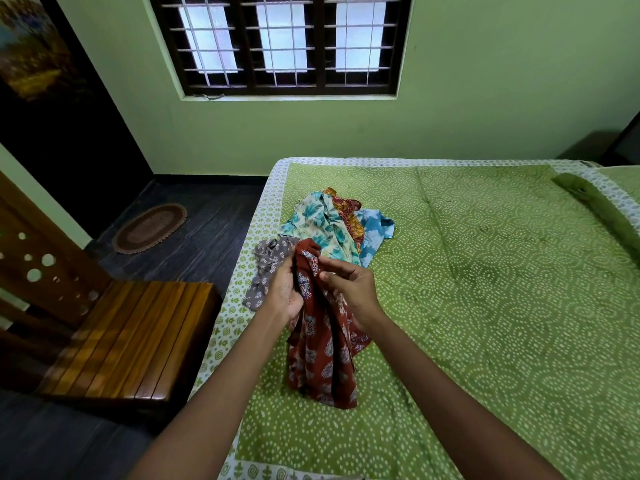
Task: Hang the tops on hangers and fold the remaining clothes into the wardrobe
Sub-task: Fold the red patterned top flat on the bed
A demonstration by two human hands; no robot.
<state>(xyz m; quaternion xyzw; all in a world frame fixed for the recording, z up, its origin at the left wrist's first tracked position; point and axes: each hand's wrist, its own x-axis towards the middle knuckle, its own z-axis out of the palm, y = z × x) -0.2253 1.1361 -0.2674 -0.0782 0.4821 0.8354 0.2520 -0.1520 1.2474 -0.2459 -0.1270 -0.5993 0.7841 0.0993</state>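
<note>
A rust-red printed garment [322,362] hangs bunched from both my hands above the bed [485,289]. My left hand [282,292] grips its upper left part. Beside it, my right hand [349,287] pinches the cloth near the top. Behind lies a pile of clothes: a grey printed piece [265,268], a cream top with teal leaves [320,226], an orange and red patterned piece [346,209] and a blue piece [372,233]. No hanger or wardrobe shows.
A wooden slatted chair [121,337] stands left of the bed on the dark floor. An oval mat [149,227] lies by the dark doorway. A green bolster [602,209] rests at the bed's far right. A barred window [280,43] is in the green wall.
</note>
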